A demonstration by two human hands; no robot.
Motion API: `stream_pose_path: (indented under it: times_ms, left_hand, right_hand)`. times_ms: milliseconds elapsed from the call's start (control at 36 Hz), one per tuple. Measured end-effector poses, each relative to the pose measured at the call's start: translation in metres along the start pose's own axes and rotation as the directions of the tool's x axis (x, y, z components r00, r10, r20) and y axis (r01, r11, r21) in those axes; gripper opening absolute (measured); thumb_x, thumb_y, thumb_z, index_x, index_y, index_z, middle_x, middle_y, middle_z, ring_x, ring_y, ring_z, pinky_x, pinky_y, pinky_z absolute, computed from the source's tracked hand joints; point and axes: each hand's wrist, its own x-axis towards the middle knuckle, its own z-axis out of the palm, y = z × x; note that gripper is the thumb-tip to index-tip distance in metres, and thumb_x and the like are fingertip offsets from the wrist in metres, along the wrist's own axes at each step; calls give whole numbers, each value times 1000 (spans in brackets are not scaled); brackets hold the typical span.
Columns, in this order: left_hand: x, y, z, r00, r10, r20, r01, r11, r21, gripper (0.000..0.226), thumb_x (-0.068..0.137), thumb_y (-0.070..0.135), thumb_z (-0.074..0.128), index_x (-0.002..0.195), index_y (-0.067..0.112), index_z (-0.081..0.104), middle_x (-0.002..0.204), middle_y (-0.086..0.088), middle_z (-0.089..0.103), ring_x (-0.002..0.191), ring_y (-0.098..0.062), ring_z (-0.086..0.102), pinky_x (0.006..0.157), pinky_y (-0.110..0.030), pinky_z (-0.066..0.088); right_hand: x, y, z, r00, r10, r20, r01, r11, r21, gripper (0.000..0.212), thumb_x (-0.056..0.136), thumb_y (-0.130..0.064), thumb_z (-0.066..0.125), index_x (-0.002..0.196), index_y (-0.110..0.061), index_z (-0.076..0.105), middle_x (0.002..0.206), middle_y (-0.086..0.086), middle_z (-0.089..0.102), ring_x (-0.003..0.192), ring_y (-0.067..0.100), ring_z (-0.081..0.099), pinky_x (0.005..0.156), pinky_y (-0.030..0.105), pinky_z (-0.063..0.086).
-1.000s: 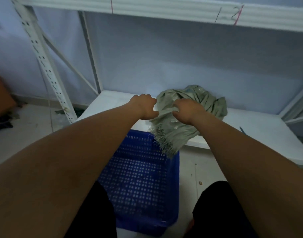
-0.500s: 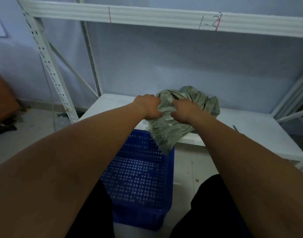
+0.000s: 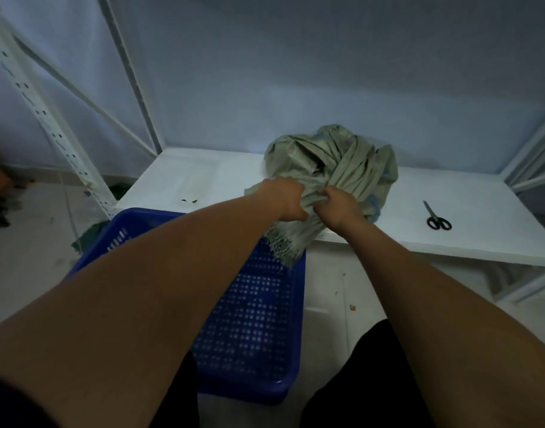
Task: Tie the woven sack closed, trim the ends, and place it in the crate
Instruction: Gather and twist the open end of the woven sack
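A crumpled grey-green woven sack [image 3: 351, 159] lies on the white shelf board [image 3: 203, 177], its frayed mouth hanging over the front edge. My left hand [image 3: 288, 199] and my right hand [image 3: 339, 205] are side by side, both closed on bunched cloth near the sack's mouth. A blue perforated plastic crate [image 3: 259, 319] stands on the floor just below the shelf edge, under the frayed end. Black-handled scissors [image 3: 435, 216] lie on the shelf to the right of my right hand.
White rack uprights [image 3: 45, 118] and diagonal braces stand at the left, another upright at the far right. Two small dark specks [image 3: 188, 200] lie on the shelf left of the sack. My dark-trousered legs flank the crate on a pale floor.
My hands have drawn closer together on the sack's mouth. The view has tilted down and right, so the scissors and more of the crate now show.
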Motion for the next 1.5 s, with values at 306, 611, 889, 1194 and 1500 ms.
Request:
stream_pose_path:
  times_ms: [306,611,889,1194,1500]
  left_hand:
    - [50,28,23,999,-2,32,0,997,74,122,64,86,58,155,15,18,157,-15,24,143,-33,25,114,-52,28]
    - [78,46,45,996,-77,50,77,997,8,143,57,87,60,155,10,-10,163,-15,9,150,-33,10,117,-60,18]
    - [90,57,58,993,-70,91,69,997,22,119,64,76,68,154,20,14,155,-14,28,143,-35,26,114,-57,25]
    - [87,35,64,998,31,52,-23,988,-155,102,58,86,63,133,18,55,127,-10,59,117,-27,54,100,-43,47]
    - [79,-10,48,962,-260,-87,130,711,-692,54,86,63,60,104,12,64,104,-3,63,94,-20,60,81,-31,50]
  right_hand:
    - [3,63,11,954,196,-227,-149,967,208,19,95,-7,52,105,5,64,104,17,67,92,25,60,67,24,36]
    - [23,74,21,927,339,-161,-253,882,399,29,92,-11,54,119,-6,62,103,9,64,93,24,61,65,24,36]
    - [39,65,25,871,475,-121,-250,642,725,59,92,-41,64,140,-9,52,131,8,62,116,25,59,98,35,49]
    - [44,81,25,798,583,-151,-409,709,575,36,99,-7,46,132,1,56,137,20,58,125,35,54,98,30,42]
    - [43,82,17,761,610,-223,-393,705,590,33,97,-10,47,125,1,61,127,19,63,119,36,59,97,33,45]
